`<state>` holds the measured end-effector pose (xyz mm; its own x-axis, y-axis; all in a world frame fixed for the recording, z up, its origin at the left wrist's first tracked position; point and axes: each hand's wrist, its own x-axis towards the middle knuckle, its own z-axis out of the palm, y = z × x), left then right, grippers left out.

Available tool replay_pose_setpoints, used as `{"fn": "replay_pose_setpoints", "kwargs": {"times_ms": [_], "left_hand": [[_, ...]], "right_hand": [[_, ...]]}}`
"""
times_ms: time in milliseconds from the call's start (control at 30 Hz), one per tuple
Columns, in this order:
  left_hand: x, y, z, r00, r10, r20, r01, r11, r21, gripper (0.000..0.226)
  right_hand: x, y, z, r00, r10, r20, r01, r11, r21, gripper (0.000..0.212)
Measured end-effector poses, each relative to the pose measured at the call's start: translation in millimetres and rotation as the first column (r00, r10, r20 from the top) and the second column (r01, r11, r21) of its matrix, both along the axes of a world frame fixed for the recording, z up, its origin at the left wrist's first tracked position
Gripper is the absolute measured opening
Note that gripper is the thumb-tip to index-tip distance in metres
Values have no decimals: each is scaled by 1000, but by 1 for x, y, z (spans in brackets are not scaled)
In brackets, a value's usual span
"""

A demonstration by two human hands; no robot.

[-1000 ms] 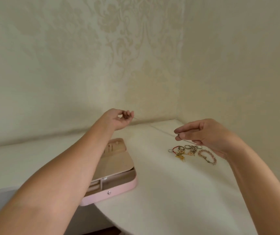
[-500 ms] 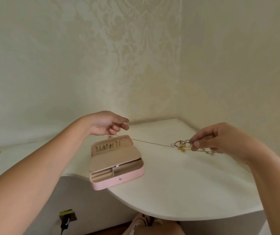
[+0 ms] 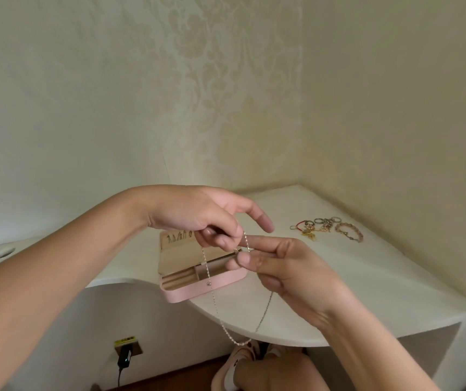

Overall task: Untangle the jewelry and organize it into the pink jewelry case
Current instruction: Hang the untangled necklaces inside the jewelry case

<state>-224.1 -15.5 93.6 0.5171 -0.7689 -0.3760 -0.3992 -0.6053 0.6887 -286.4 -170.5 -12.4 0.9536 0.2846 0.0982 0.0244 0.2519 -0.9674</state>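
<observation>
The pink jewelry case (image 3: 206,290) lies open on the white desk, partly over its front edge, with a beige lining and several earrings in the lid. Above it my left hand (image 3: 198,215) pinches one end of a thin silver chain necklace (image 3: 226,328), index finger stretched out. My right hand (image 3: 279,266) pinches the other end close beside it. The chain hangs down between them in a long loop past the desk edge. A pile of tangled jewelry (image 3: 315,227) and a pink bead bracelet (image 3: 350,232) lie at the back right of the desk.
The white desk (image 3: 353,292) fills a corner between two wallpapered walls and has a curved front edge. A round cable hole (image 3: 3,253) sits at its far left. Below are a wall socket with a black plug (image 3: 124,356) and my knee and shoes.
My hands were far apart with the chain stretched across the desk. They have come together above the case, and the chain now hangs in a loop. The view has tilted down.
</observation>
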Motion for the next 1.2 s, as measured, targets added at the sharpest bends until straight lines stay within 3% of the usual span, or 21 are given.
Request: {"fn": "replay_pose_setpoints", "kwargs": {"times_ms": [67, 200, 367, 500, 667, 700, 767, 833, 900, 1033, 1100, 1200], "left_hand": [[-4, -3, -2, 1000, -12, 6, 11, 1000, 29, 41], [-7, -6, -5, 999, 7, 37, -10, 998, 64, 35], [-7, -8, -12, 981, 45, 188, -64, 993, 95, 29], [-7, -8, -19, 934, 38, 355, -101, 982, 161, 13], [-4, -10, -26, 872, 83, 482, -207, 956, 209, 21], [-3, -10, -28, 899, 162, 407, -249, 953, 171, 26], [-2, -11, -34, 924, 379, 55, -381, 924, 27, 29], [-1, -11, -42, 846, 448, -289, -479, 877, -43, 24], [-2, -10, -53, 766, 426, -481, -509, 859, -49, 16], [-6, -12, -68, 634, 366, -681, -552, 831, -67, 14], [-7, -12, -71, 584, 359, -728, -594, 800, -82, 22], [-8, -14, -71, 558, 357, -749, -626, 774, -97, 30]], "right_hand": [[0, 3, -1, 1000, -1, 25, 0, 1000, 22, 29], [0, 1, -5, 996, -78, 30, 78, 997, 13, 25], [-4, -1, -7, 981, -180, 65, 184, 981, -58, 14], [-6, 0, -10, 925, -310, 221, 351, 918, -183, 10], [-5, 0, -20, 877, -398, 269, 464, 845, -265, 7], [-4, -3, -21, 871, -416, 261, 476, 846, -241, 8], [-3, -8, -23, 868, -429, 251, 476, 863, -171, 7], [-3, -12, -24, 864, -439, 248, 475, 873, -108, 8], [-3, -15, -26, 853, -448, 269, 479, 876, -59, 7], [-7, -19, -26, 849, -416, 326, 420, 906, 63, 19], [-9, -22, -25, 858, -391, 332, 369, 920, 131, 27], [-13, -26, -23, 847, -382, 370, 368, 923, 112, 32]]}}
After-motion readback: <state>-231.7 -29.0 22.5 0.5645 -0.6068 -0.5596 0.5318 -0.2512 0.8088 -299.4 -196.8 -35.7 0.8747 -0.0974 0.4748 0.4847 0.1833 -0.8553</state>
